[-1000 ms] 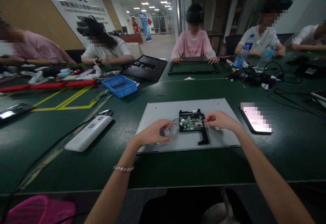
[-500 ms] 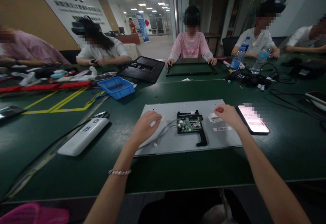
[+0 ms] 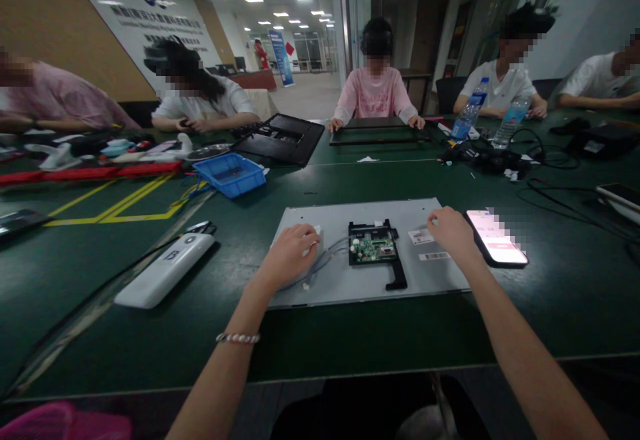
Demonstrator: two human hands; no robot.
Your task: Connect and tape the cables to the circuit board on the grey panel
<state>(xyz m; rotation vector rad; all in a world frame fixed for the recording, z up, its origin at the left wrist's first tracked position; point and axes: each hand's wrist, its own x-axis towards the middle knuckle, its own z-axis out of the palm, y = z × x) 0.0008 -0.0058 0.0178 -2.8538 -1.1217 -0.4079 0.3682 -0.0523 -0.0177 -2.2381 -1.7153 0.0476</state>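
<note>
A flat grey metal panel [image 3: 330,217] lies on the green table in front of me. On its middle sits a black bracket [image 3: 396,273] with a green circuit board [image 3: 373,249]; thin grey cables [image 3: 330,253] run left from it. My left hand [image 3: 295,250] is over the panel's left part, its fingers curled together beside a white piece [image 3: 318,231] that it mostly covers. My right hand [image 3: 453,230] is closed near the panel's right edge, beside a white label [image 3: 421,236]. What either hand's fingers hold, if anything, is hidden.
A lit phone [image 3: 496,237] lies right of the panel. To the left lie a white power-bank-like device [image 3: 165,270] and a blue tray [image 3: 231,175]. Across the table, a person [image 3: 376,93] handles a black frame [image 3: 380,141]; bottles [image 3: 470,112] stand at the back right.
My left hand has lowered and shifted slightly right over the white piece. My right hand has moved slightly right, away from the label. The person opposite has tilted the black frame.
</note>
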